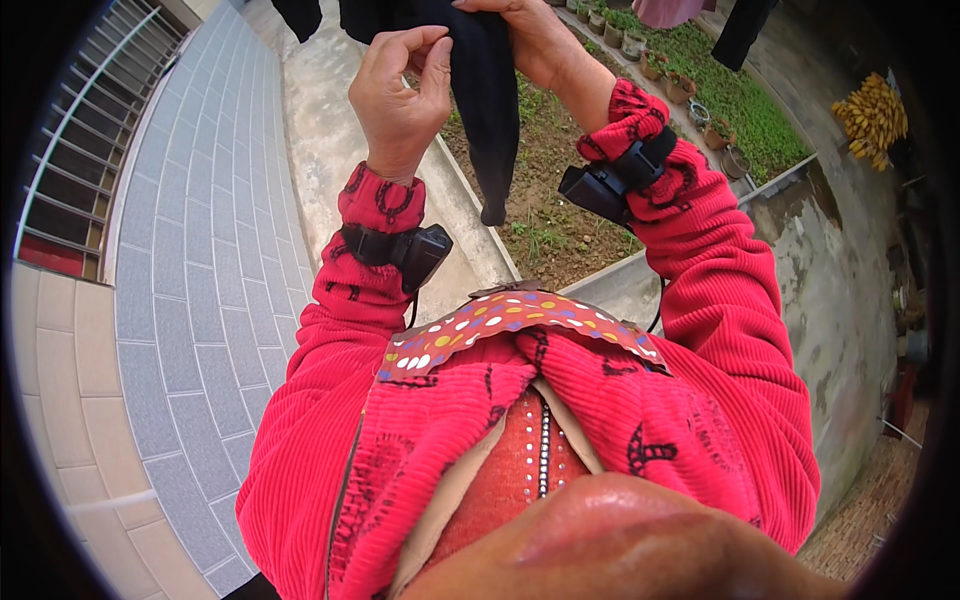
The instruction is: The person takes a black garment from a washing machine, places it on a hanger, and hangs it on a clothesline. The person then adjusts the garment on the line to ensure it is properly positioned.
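Note:
A long dark cloth garment (487, 112) hangs down between my raised hands at the top of the view, its narrow end pointing towards the ground. My left hand (405, 90) is just beside the cloth, thumb and forefinger bent close together; whether they pinch anything is unclear. On the other side, my right hand (536, 37) has its fingers at the dark cloth near the upper edge, partly cut off by the frame. Both wrists carry black strapped devices over red corduroy sleeves.
More hanging clothes, one dark (742, 34) and one pink (671, 9), show at the top. Below lie a garden bed (551, 217) with a concrete curb and a row of potted plants (679, 88). A barred window (75, 142) is at the left, yellow corn cobs (872, 120) at the right.

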